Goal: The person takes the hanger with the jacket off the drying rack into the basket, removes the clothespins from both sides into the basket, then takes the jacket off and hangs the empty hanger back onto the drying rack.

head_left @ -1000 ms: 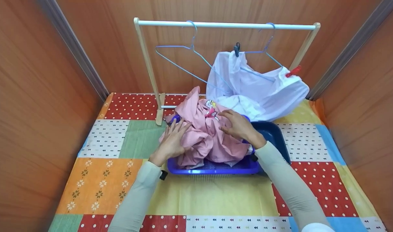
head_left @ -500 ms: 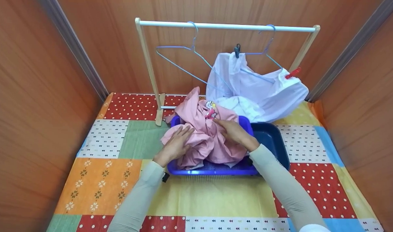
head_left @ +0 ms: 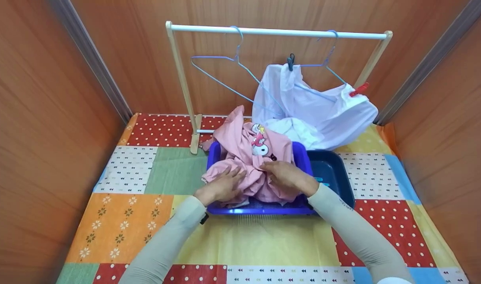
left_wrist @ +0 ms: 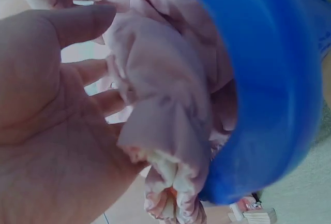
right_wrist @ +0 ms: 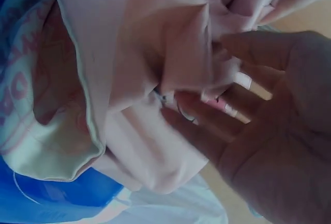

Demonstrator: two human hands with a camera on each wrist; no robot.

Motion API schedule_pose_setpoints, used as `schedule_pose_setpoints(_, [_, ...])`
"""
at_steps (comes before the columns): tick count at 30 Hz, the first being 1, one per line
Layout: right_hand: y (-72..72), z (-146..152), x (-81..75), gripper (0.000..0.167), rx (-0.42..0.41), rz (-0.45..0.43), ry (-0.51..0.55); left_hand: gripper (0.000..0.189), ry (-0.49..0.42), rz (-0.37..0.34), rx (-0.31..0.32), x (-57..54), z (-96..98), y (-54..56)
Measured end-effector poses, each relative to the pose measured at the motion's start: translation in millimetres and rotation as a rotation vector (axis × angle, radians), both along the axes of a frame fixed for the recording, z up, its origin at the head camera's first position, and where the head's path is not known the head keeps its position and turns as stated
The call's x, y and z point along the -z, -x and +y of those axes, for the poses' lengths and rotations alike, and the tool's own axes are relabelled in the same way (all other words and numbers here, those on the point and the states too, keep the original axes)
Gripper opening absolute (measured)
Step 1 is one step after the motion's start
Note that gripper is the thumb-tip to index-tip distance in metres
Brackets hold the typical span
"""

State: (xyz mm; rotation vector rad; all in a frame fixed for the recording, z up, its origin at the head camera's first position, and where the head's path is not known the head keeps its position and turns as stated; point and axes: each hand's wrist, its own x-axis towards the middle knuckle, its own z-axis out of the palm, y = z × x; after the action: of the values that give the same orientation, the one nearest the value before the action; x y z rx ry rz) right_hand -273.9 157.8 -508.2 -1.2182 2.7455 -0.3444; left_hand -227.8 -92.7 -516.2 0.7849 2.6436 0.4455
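Note:
A crumpled pink garment point(head_left: 240, 138) with a cartoon print lies heaped in a blue-purple basket point(head_left: 260, 211), spilling over the far rim. My left hand point(head_left: 224, 186) rests on its near left part, fingers spread. In the left wrist view, the fingers of the left hand point(left_wrist: 62, 100) touch the pink cloth beside a gathered cuff point(left_wrist: 170, 182). My right hand point(head_left: 286, 175) lies on the right part of the garment, below the print. The right wrist view shows the right hand point(right_wrist: 274, 120) with fingers extended against a raised fold, thumb apart from them.
A drying rack point(head_left: 280, 31) stands behind the basket. One bare hanger point(head_left: 215, 57) hangs on it; another carries a white garment point(head_left: 315, 110) held by a black clip point(head_left: 290, 62) and a red clip point(head_left: 358, 90). A dark blue tray point(head_left: 335, 165) with light-blue pegs sits right of the basket.
Both hands have moved nearer the body, the right one back from the print, uncovering more of it. The garment's near left part has shifted slightly toward the right and front.

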Motion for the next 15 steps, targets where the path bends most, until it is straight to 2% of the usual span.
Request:
schedule_pose_setpoints(4, [-7.8,-3.2,-0.2,0.040,0.035,-0.081,-0.160,0.066,0.078,-0.137,-0.010,2.6,5.1,-4.7])
schedule_pose_setpoints(8, [-11.6,-6.2,1.9,0.037,0.011,-0.113,-0.318,0.067,0.131,-0.243,-0.040,6.5,10.9,-10.6])
schedule_pose_setpoints(12, [-13.4,-6.4,2.2,0.034,-0.020,-0.158,-0.385,0.064,0.156,-0.264,-0.039,10.0,15.5,-14.2])
schedule_pose_setpoints(15, [-12.7,-5.0,-2.5,0.037,-0.030,-0.182,-0.374,0.060,0.137,-0.216,-0.025,7.9,16.6,-13.3])
